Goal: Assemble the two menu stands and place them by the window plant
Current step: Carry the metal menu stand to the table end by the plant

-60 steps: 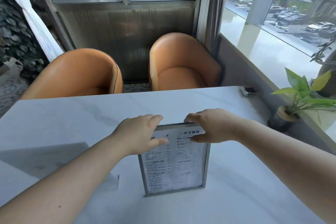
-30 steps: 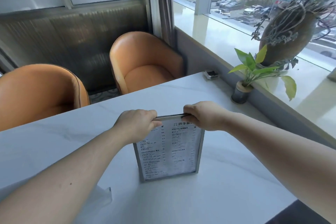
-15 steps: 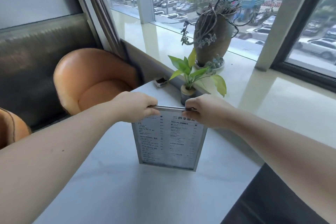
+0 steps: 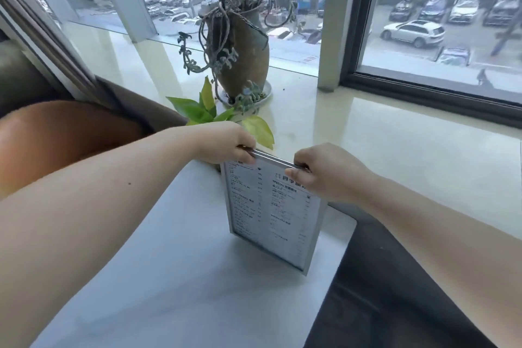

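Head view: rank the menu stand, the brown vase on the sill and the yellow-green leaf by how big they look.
1. menu stand, though it sits nearest the camera, which inflates it.
2. brown vase, farther back on the window sill, so its true size against the stand is unsure.
3. yellow-green leaf, clearly smallest.

A wide window [image 4: 440,17] fills the far side, its dark frame [image 4: 350,37] standing right of a pale pillar [image 4: 329,22]. Outside lies a car park [image 4: 452,14] full of parked cars, with low buildings behind (details blurred). Daylight falls on the glossy cream sill [image 4: 395,133], which reflects the panes. A tall brown vase [image 4: 245,54] with trailing stems stands on a saucer on the sill. At left, a gathered curtain [image 4: 48,45] hangs above an orange chair [image 4: 56,133]. The pale marbled surface [image 4: 175,277] runs toward the sill, dark floor to its right.
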